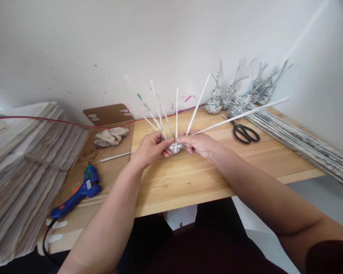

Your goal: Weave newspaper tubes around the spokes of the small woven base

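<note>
Between my two hands is a small woven basket base (176,147) made of rolled paper. Several thin paper tubes (177,110) fan up and outward from it. My left hand (156,146) grips the base's left side, its thumb across the top edge. On the right side my right hand (197,143) pinches the weave, thumb and fingers together near the rim. One long white paper tube (246,114) runs from beside my right hand far out to the right. The fingers hide parts of the weave.
A blue glue gun (80,192) lies on cardboard at left, near a crumpled cloth (111,136) and stacked newspapers (25,171). Black scissors (246,133) rest to the right, before several woven paper figures (214,101). A bundle of paper tubes (303,140) lies along the right edge.
</note>
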Demonstrator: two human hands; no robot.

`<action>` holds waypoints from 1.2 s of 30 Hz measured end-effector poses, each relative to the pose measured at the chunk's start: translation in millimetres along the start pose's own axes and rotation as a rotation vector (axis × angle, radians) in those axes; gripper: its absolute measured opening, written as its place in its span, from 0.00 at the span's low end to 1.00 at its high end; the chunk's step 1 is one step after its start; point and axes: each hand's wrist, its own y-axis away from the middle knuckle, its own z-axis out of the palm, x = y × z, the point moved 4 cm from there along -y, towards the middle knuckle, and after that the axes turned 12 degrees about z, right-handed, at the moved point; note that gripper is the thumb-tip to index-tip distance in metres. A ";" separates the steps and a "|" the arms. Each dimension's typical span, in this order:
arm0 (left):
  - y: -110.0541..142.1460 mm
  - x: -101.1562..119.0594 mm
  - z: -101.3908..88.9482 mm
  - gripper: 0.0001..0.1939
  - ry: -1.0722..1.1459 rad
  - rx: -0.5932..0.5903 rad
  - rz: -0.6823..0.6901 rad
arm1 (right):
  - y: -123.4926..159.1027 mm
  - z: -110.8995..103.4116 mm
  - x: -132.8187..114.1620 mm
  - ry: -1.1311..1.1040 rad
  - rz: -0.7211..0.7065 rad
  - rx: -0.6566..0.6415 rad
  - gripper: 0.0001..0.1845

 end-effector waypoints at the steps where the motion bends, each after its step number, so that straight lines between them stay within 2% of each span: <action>1: 0.5 -0.2 0.1 0.17 0.006 0.006 -0.009 | 0.7 -0.1 0.3 0.009 -0.004 0.004 0.13; 7: 0.0 -3.9 -5.1 0.22 0.026 0.070 -0.080 | 12.4 -1.8 -9.7 0.110 -0.082 -0.034 0.09; 12: -0.8 -2.3 -10.1 0.22 0.068 0.099 -0.079 | 18.7 -7.5 -21.4 0.257 -0.096 -0.053 0.12; 20: -0.2 -1.2 -12.3 0.18 0.075 0.160 -0.040 | 12.6 -16.0 -22.4 0.450 -0.374 0.261 0.11; 22: 0.2 0.0 -11.5 0.18 0.075 0.172 -0.047 | 13.9 -15.7 -24.1 0.383 -0.357 0.240 0.10; 25: 1.0 1.4 -11.4 0.19 0.078 0.205 -0.045 | 15.6 -14.3 -26.8 0.283 -0.322 0.114 0.08; 27: 1.1 1.3 -12.3 0.19 0.073 0.227 -0.033 | 17.1 -14.9 -28.8 0.297 -0.359 0.077 0.07; 32: -0.4 0.0 -13.9 0.20 0.080 0.257 -0.020 | 20.2 -19.3 -31.4 0.447 -0.552 0.132 0.10; 36: -0.7 2.4 -14.4 0.20 0.054 0.281 -0.003 | 19.4 -20.2 -31.3 0.499 -0.608 0.131 0.11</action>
